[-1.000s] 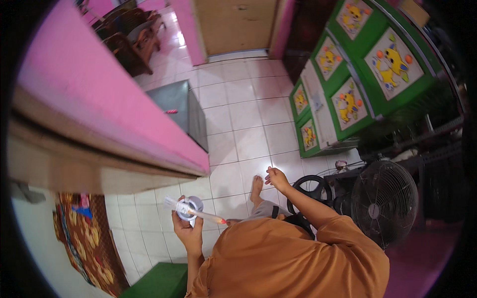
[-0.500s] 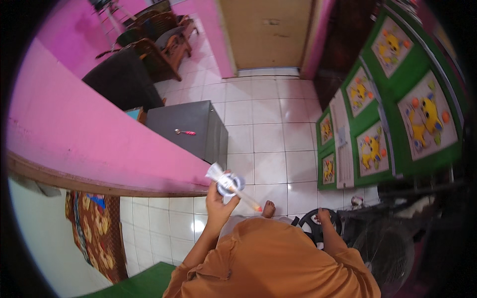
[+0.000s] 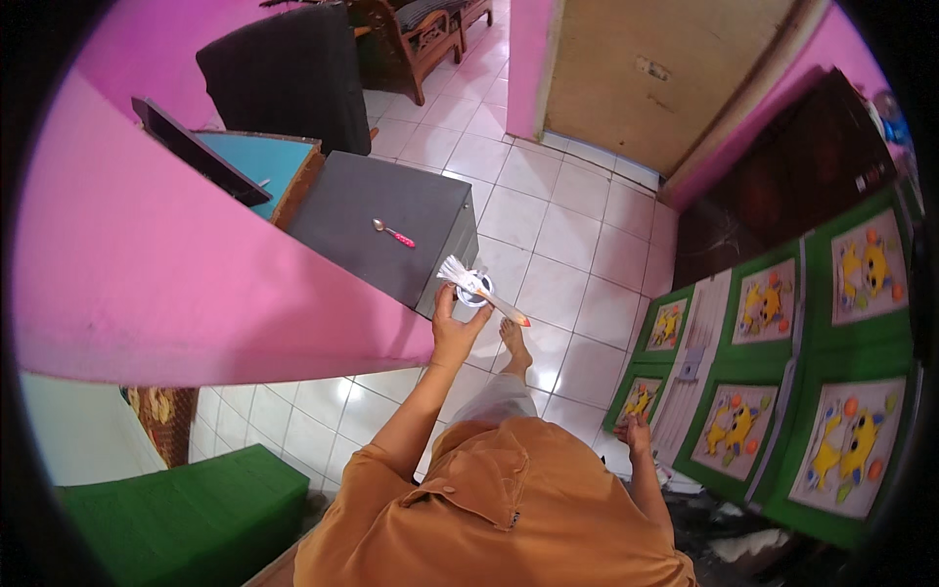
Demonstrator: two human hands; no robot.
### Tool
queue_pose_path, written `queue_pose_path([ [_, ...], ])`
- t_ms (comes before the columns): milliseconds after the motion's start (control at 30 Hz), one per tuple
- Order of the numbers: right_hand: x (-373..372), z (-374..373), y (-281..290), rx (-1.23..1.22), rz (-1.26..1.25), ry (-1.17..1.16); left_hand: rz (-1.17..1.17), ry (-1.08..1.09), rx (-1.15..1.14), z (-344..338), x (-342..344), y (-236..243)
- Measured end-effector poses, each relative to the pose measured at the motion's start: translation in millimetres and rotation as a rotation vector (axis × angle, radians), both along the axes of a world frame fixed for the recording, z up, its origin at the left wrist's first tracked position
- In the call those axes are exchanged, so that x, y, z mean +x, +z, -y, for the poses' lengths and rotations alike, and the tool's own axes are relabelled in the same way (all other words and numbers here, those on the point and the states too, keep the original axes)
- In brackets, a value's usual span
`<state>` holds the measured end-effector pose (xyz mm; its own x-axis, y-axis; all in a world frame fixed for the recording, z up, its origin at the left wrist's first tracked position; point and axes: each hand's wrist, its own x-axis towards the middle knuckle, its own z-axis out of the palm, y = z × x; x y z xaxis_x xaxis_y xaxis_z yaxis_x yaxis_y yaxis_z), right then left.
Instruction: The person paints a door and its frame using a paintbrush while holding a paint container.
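A small round cup with a pale rim is in my left hand, whose thumb and fingers close around its side. Across the cup's mouth lies a paintbrush, its white bristles toward the far left and its orange-tipped handle toward the near right. The brush hides part of the cup's inside. Low at my right side hangs my right hand, fingers loosely bent and apart, with nothing seen in it. It appears in front of the green cabinet; whether it touches the cabinet I cannot tell.
A grey cabinet ahead to the left bears a spoon with a pink handle. The pink wall ends near my left hand. The green cabinet with cartoon panels lines the right; a brown door stands ahead on the tiled floor.
My view has turned left and moved forward, bringing the grey cabinet nearer. My left hand still holds the cup and brush. My right hand has left the black wheel's area.
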<state>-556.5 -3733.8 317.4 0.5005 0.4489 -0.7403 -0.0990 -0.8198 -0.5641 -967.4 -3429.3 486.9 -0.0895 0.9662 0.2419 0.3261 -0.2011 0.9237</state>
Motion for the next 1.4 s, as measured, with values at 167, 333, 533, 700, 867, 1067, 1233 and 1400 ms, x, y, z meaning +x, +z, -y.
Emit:
queue_pose_path([
  [167,36.8,-133.0,41.5,0.196,-0.031,0.127,-0.02,0.135,-0.005,-70.9,3.7,-39.7],
  [333,3.6,-298.4,108.1,0.179,0.037,0.517,0.047,0.303,-0.137,-121.7,-10.5,-69.7],
  [533,-63.2,-448.5,119.5,0.195,-0.048,0.733,0.044,0.429,-0.233,-171.5,-25.7,-134.1],
  [700,-101.2,-499.3,99.9,0.12,-0.125,0.879,0.027,0.521,-0.288,-197.2,-36.1,-176.6],
  [867,-107.4,-507.3,86.9,0.029,-0.157,0.955,0.07,0.563,-0.32,-215.1,-38.8,-195.3],
  [1067,-100.7,-512.4,81.2,-0.044,-0.14,0.992,0.11,0.604,-0.295,-233.8,-42.3,-208.1],
  [1233,-95.0,-528.4,84.5,-0.052,-0.14,0.984,0.082,0.657,-0.322,-241.9,-37.4,-215.6],
  [1400,-95.2,-549.6,85.4,-0.024,-0.143,1.003,0.098,0.677,-0.365,-245.9,-34.2,-218.4],
])
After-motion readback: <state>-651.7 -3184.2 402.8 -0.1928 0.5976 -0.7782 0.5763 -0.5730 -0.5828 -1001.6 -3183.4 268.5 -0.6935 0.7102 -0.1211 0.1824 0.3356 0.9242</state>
